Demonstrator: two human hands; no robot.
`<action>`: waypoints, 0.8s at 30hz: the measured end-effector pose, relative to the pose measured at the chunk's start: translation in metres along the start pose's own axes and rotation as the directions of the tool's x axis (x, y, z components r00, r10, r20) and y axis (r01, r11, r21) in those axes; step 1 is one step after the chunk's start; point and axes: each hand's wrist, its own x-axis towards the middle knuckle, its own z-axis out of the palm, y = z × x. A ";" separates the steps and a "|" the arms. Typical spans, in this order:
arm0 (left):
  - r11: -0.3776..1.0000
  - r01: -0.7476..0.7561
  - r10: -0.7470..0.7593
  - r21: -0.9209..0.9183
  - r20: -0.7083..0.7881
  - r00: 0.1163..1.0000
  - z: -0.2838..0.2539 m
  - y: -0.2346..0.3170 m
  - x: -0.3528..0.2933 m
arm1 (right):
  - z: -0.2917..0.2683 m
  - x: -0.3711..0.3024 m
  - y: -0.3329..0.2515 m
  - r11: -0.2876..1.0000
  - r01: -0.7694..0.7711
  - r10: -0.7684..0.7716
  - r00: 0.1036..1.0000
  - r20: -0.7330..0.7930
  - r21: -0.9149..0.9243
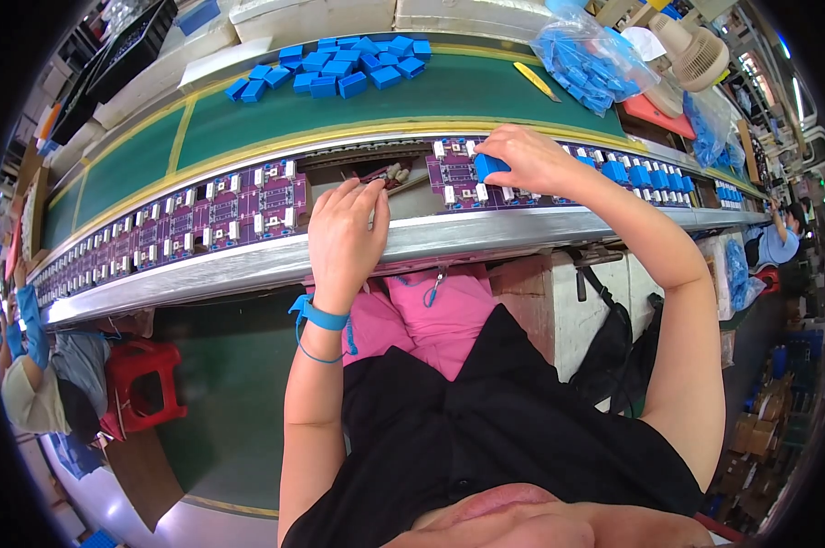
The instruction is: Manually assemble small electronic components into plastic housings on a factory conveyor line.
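Note:
My right hand [529, 163] pinches a blue box-shaped component [489, 168] over a purple circuit board [454, 175] that carries small white parts. Whether the component touches the board cannot be made out. My left hand [344, 239] wears a blue wrist strap [321, 315] and holds nothing. Its fingers stretch over the gap in the metal rail [248, 248], beside the end of another row of purple boards [216, 203]. To the right of my right hand, boards in the rail carry several blue components [639, 175].
A loose pile of blue components [349, 66] lies on the green bench top [467, 87] behind the rail. A yellow cutter [536, 80], a plastic bag of blue components [586, 59] and a fan [691, 50] are at the back right. Red stool [146, 388] lower left; other people sit at both ends.

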 end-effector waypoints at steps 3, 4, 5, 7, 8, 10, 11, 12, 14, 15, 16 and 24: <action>1.000 -0.004 0.004 0.004 -0.006 1.000 -0.002 0.001 -0.001 | 0.000 0.004 -0.003 1.000 0.011 -0.010 0.999 0.046 -0.026; 1.000 0.000 0.000 0.014 -0.007 1.000 -0.002 0.001 0.000 | -0.001 0.005 -0.004 1.000 0.010 -0.009 0.999 0.043 -0.027; 1.000 -0.002 0.003 0.015 -0.009 1.000 -0.002 0.000 0.000 | -0.002 0.007 -0.006 1.000 0.002 0.000 0.997 0.075 -0.031; 1.000 -0.002 0.002 0.014 -0.009 1.000 0.000 -0.001 -0.001 | -0.002 0.006 -0.004 0.999 -0.007 0.011 0.995 0.102 -0.035; 1.000 -0.006 0.006 0.014 -0.011 1.000 0.000 -0.001 -0.001 | 0.004 0.005 0.002 0.999 0.042 -0.042 0.999 0.020 0.002; 1.000 0.002 -0.002 0.020 -0.017 1.000 0.000 -0.001 0.000 | 0.012 0.003 0.008 0.995 0.089 -0.087 0.994 -0.069 0.034; 1.000 -0.006 0.006 0.019 -0.018 1.000 0.001 0.000 0.000 | 0.015 0.002 0.009 0.992 0.109 -0.102 0.988 -0.118 0.056; 1.000 -0.001 0.001 0.019 -0.014 1.000 0.001 0.000 0.001 | 0.016 0.000 0.011 0.989 0.128 -0.114 0.979 -0.168 0.075; 1.000 -0.016 0.016 0.004 -0.006 1.000 0.001 0.002 0.001 | 0.006 0.002 0.003 0.997 0.022 -0.019 0.999 -0.042 0.071; 0.999 -0.014 0.015 0.029 -0.005 1.000 0.000 0.002 0.001 | 0.003 0.004 0.001 0.999 0.026 -0.027 1.000 0.016 0.038; 0.999 -0.015 0.015 0.052 -0.004 1.000 -0.001 0.001 0.000 | 0.001 0.006 0.001 1.000 0.030 -0.030 0.997 0.073 0.007; 0.998 -0.010 0.007 0.065 0.045 0.999 0.005 0.000 -0.003 | 0.000 -0.007 0.027 0.999 -0.048 0.049 0.988 0.146 -0.009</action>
